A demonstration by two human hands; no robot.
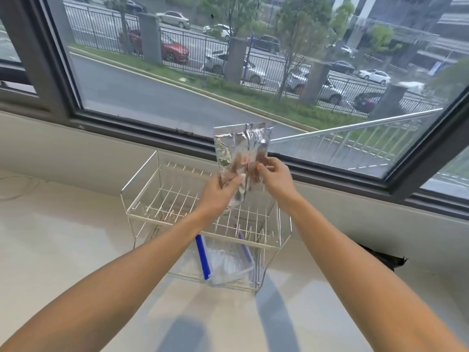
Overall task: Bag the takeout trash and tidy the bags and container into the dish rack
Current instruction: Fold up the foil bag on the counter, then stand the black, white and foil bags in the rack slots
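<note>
Both hands are pinching the foil bag (241,158) upright above the rack (203,207): left hand (223,189) gripping its lower edge, right hand (274,176) its side. The rack's upper tier is lying directly below, container (228,262) underneath, near the tabletop's (63,237) back edge.

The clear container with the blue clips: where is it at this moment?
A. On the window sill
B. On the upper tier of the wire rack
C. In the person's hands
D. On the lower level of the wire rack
D: the clear container lies under the upper tier of the wire rack, while both hands hold a foil bag.
</note>
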